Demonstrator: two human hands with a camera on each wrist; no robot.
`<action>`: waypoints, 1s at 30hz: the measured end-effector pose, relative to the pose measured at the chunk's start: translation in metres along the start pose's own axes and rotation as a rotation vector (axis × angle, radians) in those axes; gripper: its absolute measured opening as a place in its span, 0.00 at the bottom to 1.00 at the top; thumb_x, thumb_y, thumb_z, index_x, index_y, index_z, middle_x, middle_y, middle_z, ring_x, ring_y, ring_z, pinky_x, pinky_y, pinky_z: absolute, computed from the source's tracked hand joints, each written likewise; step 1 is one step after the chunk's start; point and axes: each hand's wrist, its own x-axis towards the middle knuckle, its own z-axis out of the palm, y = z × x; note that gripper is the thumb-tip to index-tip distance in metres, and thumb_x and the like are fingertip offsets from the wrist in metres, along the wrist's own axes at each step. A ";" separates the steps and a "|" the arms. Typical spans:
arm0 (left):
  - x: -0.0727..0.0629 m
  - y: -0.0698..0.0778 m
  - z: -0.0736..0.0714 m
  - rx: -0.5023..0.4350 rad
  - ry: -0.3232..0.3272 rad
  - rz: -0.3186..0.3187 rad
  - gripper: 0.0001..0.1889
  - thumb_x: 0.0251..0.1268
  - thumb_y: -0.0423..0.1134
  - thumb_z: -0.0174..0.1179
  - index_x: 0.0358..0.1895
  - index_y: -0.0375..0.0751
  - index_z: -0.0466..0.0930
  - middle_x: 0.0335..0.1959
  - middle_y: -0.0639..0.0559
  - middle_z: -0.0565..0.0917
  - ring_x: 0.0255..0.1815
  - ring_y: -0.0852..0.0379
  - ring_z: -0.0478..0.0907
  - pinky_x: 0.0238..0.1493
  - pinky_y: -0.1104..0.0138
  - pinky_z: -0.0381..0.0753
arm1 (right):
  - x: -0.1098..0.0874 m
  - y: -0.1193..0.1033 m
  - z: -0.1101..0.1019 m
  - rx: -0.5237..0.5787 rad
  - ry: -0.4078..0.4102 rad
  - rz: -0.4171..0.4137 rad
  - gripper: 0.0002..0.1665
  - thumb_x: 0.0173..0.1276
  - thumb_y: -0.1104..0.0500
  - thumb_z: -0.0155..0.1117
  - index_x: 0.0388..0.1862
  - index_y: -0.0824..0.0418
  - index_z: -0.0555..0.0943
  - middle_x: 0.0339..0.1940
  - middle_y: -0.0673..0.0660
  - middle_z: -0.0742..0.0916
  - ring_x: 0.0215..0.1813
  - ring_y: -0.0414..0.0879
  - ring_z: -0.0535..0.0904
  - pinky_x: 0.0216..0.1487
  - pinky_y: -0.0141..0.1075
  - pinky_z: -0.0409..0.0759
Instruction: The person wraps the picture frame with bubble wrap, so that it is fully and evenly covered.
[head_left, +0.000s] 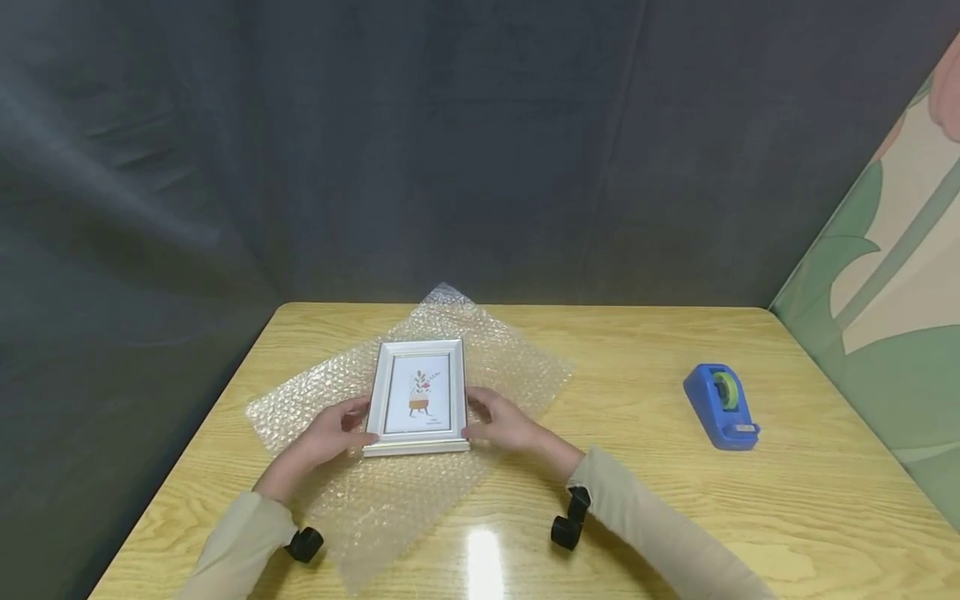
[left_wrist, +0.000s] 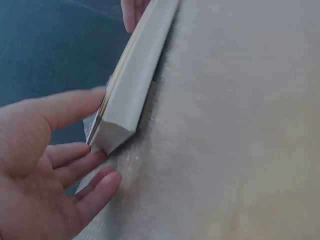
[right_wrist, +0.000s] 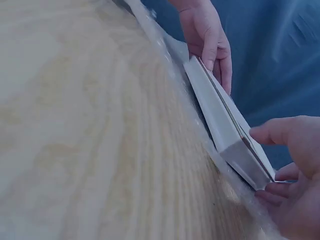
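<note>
A white picture frame (head_left: 417,397) with a printed plant in a pot lies face up over a sheet of bubble wrap (head_left: 405,508). My left hand (head_left: 335,429) holds its left side, the thumb on the front near the lower corner and the fingers along the edge. On the opposite side, my right hand (head_left: 504,419) grips it the same way. The left wrist view shows the left fingers (left_wrist: 95,192) at the frame's corner, close over the wrap. In the right wrist view, the right thumb (right_wrist: 270,131) rests on the frame's edge, its fingers lower down.
A blue tape dispenser (head_left: 722,407) with a green roll stands on the right of the wooden table (head_left: 615,367). Dark cloth (head_left: 480,150) hangs behind the table, and a leaf-patterned panel (head_left: 892,275) borders its right side.
</note>
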 end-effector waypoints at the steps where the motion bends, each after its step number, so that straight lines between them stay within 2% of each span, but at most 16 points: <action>1: -0.004 -0.002 0.000 0.011 -0.012 0.022 0.38 0.50 0.40 0.67 0.64 0.31 0.61 0.61 0.34 0.68 0.57 0.38 0.67 0.53 0.51 0.71 | -0.003 -0.001 0.001 -0.010 -0.015 -0.008 0.40 0.54 0.72 0.61 0.64 0.79 0.56 0.64 0.74 0.65 0.65 0.63 0.61 0.65 0.47 0.60; 5: -0.012 -0.008 -0.001 -0.011 -0.037 0.088 0.40 0.49 0.39 0.68 0.65 0.30 0.59 0.60 0.35 0.68 0.57 0.40 0.67 0.54 0.52 0.71 | -0.010 -0.004 0.005 -0.037 -0.038 -0.028 0.41 0.54 0.71 0.63 0.63 0.81 0.56 0.63 0.74 0.65 0.66 0.62 0.60 0.66 0.45 0.58; 11: -0.013 -0.011 0.003 -0.023 -0.006 0.087 0.39 0.47 0.38 0.69 0.64 0.32 0.61 0.61 0.36 0.68 0.55 0.42 0.68 0.54 0.53 0.71 | -0.015 -0.009 0.009 -0.098 0.027 -0.002 0.38 0.53 0.72 0.64 0.62 0.80 0.60 0.61 0.74 0.69 0.63 0.63 0.65 0.63 0.47 0.64; 15: -0.011 -0.010 0.005 0.000 0.002 0.084 0.39 0.47 0.39 0.69 0.64 0.33 0.62 0.61 0.36 0.68 0.54 0.43 0.68 0.52 0.55 0.72 | -0.013 -0.004 0.009 -0.140 0.058 0.030 0.38 0.52 0.71 0.65 0.62 0.77 0.62 0.61 0.71 0.71 0.61 0.61 0.68 0.61 0.44 0.67; 21: -0.009 -0.009 0.006 0.033 0.003 0.107 0.39 0.48 0.39 0.68 0.64 0.32 0.61 0.62 0.35 0.67 0.53 0.42 0.70 0.50 0.55 0.74 | -0.012 -0.002 0.008 -0.119 0.075 0.063 0.38 0.51 0.72 0.65 0.61 0.78 0.63 0.60 0.72 0.70 0.61 0.61 0.68 0.60 0.44 0.68; 30: -0.006 -0.006 0.005 0.072 -0.023 0.116 0.39 0.48 0.42 0.68 0.65 0.34 0.61 0.60 0.36 0.70 0.43 0.52 0.72 0.38 0.66 0.74 | -0.011 0.000 0.007 -0.040 0.083 0.085 0.38 0.51 0.76 0.63 0.62 0.78 0.62 0.62 0.73 0.68 0.63 0.62 0.64 0.61 0.45 0.66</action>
